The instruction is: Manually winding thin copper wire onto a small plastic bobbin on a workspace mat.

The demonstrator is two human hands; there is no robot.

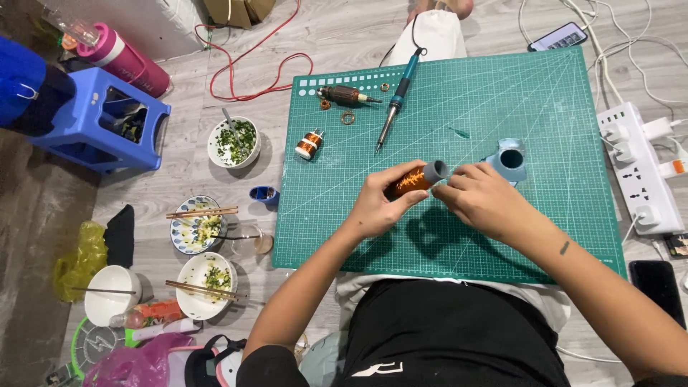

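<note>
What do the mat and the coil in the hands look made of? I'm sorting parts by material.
The green cutting mat looks like matte flexible plastic or rubber, printed with a white grid. The coil, held by the left hand and right hand, shows shiny orange windings, probably enamelled copper wire, with a dull grey sleeve, likely plastic.

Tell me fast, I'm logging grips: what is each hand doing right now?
Left hand: fingers closed around the copper-wound coil.
Right hand: fingers pinching the grey sleeve at the coil's end.
</note>
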